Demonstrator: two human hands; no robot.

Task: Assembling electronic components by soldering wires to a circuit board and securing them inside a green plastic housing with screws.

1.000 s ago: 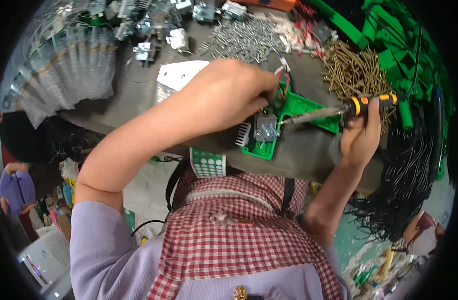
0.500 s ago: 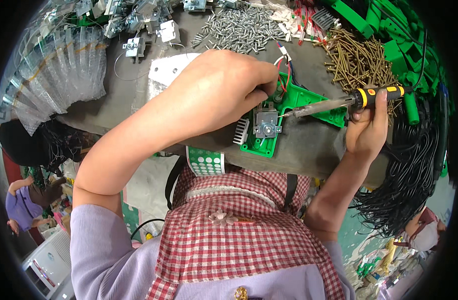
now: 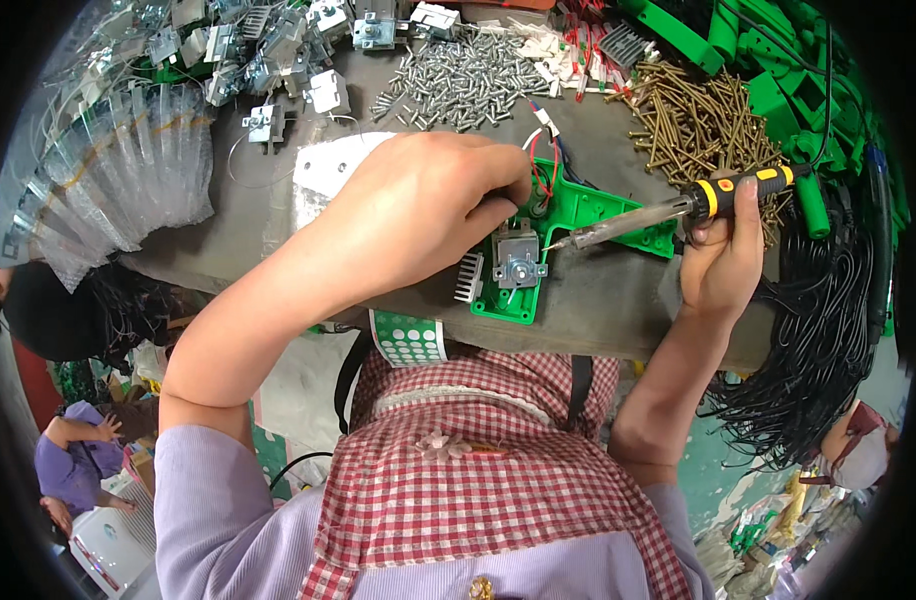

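My left hand (image 3: 453,185) reaches over the far left part of a green plastic housing (image 3: 603,212), its fingers curled together beside red wires (image 3: 554,178). What the fingertips pinch, if anything, is hidden behind the hand. A square metal component (image 3: 519,270) with a round centre sits in the housing's near part. In my right hand (image 3: 720,262) is a soldering iron (image 3: 633,222) with a black and yellow handle, gripped like a pen. Its tip points left, at the component's right edge; whether they touch is too small to tell. A white finned piece (image 3: 469,277) lies against the housing's left side.
Silver screws (image 3: 468,80) and long brass screws (image 3: 683,120) lie in piles at the back. Green plastic parts (image 3: 783,95) and black cables (image 3: 813,340) crowd the right. Clear bubble bags (image 3: 138,165) fan out at left, below metal components (image 3: 268,60). Other people are beyond the table.
The whole view has shifted slightly, the housing appearing lower and farther left. Both hands and the soldering iron keep nearly the same places about the housing.
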